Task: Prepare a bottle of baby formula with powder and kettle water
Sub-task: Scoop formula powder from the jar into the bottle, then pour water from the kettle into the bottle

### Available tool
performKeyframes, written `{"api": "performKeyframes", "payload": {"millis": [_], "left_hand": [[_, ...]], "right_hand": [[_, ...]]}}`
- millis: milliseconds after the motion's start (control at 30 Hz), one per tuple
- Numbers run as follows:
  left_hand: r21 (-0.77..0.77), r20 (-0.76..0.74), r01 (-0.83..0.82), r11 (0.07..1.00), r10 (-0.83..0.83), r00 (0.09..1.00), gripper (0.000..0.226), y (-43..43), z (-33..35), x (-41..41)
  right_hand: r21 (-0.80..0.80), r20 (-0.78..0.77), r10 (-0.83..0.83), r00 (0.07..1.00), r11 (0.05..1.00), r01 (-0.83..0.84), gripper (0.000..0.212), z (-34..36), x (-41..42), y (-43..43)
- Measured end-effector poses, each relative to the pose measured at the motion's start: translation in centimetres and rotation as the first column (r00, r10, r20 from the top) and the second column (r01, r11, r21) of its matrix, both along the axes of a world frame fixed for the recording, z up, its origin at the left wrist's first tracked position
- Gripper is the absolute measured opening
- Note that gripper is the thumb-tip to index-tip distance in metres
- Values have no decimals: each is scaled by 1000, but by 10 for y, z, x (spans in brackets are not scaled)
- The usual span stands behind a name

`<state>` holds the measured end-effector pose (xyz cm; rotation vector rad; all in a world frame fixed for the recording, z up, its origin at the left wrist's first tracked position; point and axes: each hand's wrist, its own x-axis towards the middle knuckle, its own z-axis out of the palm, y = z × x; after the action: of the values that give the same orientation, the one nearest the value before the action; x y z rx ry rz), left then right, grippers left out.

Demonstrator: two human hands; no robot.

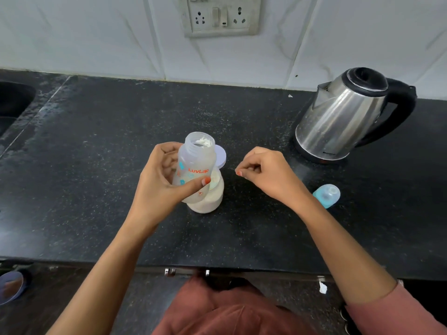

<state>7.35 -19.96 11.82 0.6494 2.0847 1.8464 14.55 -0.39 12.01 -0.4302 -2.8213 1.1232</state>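
My left hand grips a clear baby bottle with orange lettering. The bottle is tilted and lifted just over an open white powder jar on the black counter. The bottle's mouth is open, and white powder clings inside its rim. A pale green thing, perhaps a scoop, lies inside the jar. The jar's lavender lid lies behind it. My right hand hovers to the right of the bottle with its fingers curled and nothing visible in them. A steel kettle stands at the back right.
The bottle's blue teat cap lies on the counter right of my right hand. A sink is set in at the far left. A wall socket sits on the tiled wall above. The counter's front edge runs near my body.
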Motion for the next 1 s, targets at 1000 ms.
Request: {"api": "performKeyframes", "payload": {"millis": [1000], "left_hand": [[-162,44,39,986,-33,998,53,210,-65,12]], "right_hand": [[-402,-426,-705,567,709,579,17,-26,57,210]]}}
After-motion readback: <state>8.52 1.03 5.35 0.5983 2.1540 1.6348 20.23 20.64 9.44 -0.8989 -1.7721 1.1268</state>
